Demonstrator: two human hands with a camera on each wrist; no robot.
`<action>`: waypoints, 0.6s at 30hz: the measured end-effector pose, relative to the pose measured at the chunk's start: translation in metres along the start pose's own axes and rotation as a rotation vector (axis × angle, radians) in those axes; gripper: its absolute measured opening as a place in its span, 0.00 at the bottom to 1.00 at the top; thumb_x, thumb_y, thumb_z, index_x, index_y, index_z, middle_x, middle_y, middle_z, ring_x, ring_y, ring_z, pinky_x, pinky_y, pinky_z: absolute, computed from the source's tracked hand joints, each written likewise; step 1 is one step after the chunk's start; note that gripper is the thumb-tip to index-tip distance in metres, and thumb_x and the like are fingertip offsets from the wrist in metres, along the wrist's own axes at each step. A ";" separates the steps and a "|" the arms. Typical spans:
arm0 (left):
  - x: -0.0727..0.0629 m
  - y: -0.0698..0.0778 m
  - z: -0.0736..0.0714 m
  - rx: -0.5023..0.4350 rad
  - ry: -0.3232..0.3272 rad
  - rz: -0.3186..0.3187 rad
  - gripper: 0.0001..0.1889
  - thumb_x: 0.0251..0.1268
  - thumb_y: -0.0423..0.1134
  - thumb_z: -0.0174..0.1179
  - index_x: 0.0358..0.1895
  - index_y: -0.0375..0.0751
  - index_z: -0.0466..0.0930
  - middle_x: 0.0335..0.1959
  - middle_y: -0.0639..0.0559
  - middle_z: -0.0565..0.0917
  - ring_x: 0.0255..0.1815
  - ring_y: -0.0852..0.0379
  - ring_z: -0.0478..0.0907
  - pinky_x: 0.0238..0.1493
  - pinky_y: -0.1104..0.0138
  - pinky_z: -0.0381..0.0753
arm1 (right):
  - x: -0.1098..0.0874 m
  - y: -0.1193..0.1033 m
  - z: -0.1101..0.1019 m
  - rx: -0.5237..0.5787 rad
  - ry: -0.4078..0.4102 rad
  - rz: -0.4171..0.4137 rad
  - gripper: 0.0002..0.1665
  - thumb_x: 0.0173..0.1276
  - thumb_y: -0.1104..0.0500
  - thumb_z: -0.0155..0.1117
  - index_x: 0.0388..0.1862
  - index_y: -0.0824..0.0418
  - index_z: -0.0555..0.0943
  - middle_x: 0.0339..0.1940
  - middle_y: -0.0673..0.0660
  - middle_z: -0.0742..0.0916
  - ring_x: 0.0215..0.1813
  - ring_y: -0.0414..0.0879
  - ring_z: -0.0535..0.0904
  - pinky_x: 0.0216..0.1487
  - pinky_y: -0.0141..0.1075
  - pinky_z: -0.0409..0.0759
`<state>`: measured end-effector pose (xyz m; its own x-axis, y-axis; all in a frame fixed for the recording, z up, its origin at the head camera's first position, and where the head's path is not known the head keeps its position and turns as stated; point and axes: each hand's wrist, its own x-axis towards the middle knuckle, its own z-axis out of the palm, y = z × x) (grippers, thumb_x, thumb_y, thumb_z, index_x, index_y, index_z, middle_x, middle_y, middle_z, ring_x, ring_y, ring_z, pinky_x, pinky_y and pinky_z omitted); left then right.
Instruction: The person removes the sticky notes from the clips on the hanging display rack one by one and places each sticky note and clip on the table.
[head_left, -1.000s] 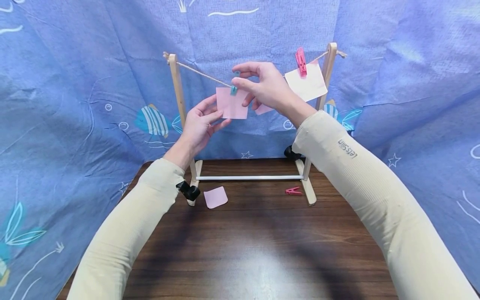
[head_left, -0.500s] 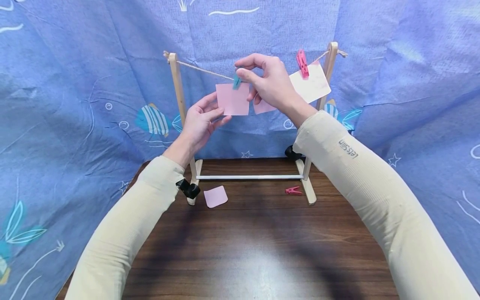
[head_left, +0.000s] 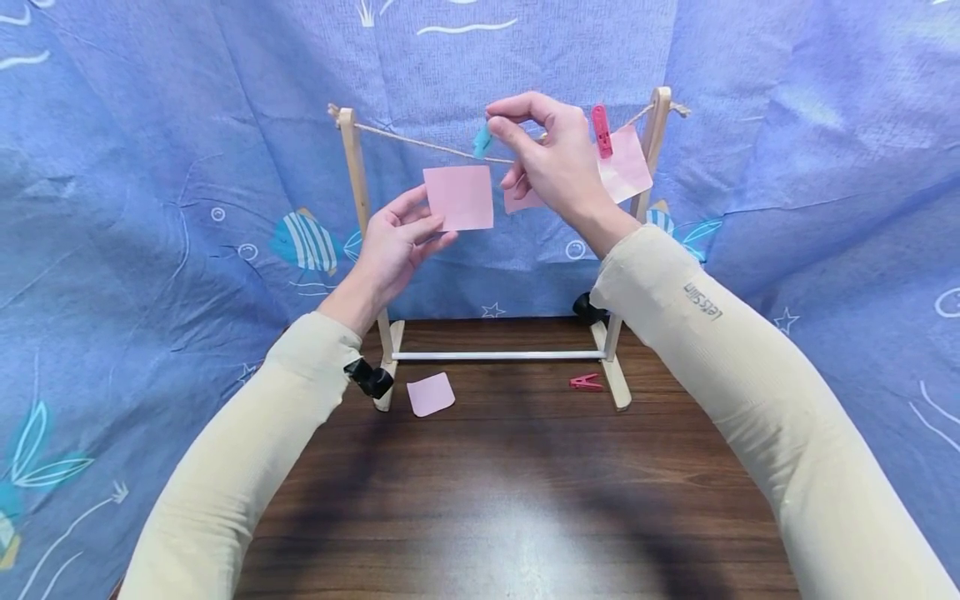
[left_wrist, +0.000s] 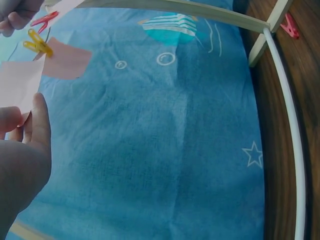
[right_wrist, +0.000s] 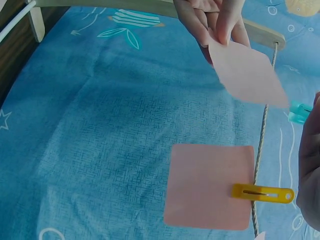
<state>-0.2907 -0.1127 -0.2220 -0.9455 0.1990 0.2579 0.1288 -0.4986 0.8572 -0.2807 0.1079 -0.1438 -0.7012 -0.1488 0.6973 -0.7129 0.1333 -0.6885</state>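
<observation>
The pink note [head_left: 459, 197] stands upright, clamped near its lower left corner between thumb and fingers of the left hand [head_left: 397, 242], its top edge just under the rope [head_left: 420, 143]. Fingers of the right hand [head_left: 555, 158] are pinched on a teal peg [head_left: 482, 142], above the note and apart from it; whether the peg touches the rope could not be determined. Status, as judged: half complete. Beyond the right fingers hang two pegged notes, one [right_wrist: 207, 185] by a yellow peg [right_wrist: 262, 193], one [head_left: 630, 162] by a red peg [head_left: 602, 131]. Outstanding: the held note, unpegged, and a loose note [head_left: 431, 394] below the left fingers, with a spare red peg [head_left: 586, 382] below the right, both on the table [head_left: 480, 467]. Clearance: bare rope runs from the teal peg to the left post [head_left: 354, 167]; open room lies below both hands, down to the white bar [head_left: 498, 356]; the right fingers' far side is crowded by hung paper.
</observation>
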 end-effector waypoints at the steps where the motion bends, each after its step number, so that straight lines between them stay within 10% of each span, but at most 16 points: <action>1: -0.001 0.000 -0.001 0.001 -0.002 0.000 0.24 0.70 0.20 0.56 0.68 0.35 0.74 0.46 0.41 0.84 0.42 0.49 0.86 0.44 0.62 0.88 | -0.001 -0.001 -0.001 0.013 0.000 0.004 0.15 0.72 0.58 0.67 0.54 0.62 0.85 0.48 0.57 0.85 0.18 0.48 0.80 0.20 0.38 0.82; 18: -0.070 -0.030 -0.053 0.394 -0.188 -0.014 0.04 0.68 0.28 0.65 0.41 0.40 0.85 0.41 0.46 0.87 0.44 0.51 0.86 0.49 0.52 0.87 | -0.084 0.014 -0.051 -0.022 -0.286 0.073 0.24 0.73 0.63 0.66 0.67 0.61 0.78 0.47 0.58 0.88 0.27 0.52 0.87 0.22 0.42 0.85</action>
<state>-0.2446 -0.1561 -0.2898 -0.8817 0.3719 0.2904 0.2550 -0.1422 0.9564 -0.2323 0.1720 -0.2012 -0.7214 -0.4080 0.5596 -0.6632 0.1745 -0.7278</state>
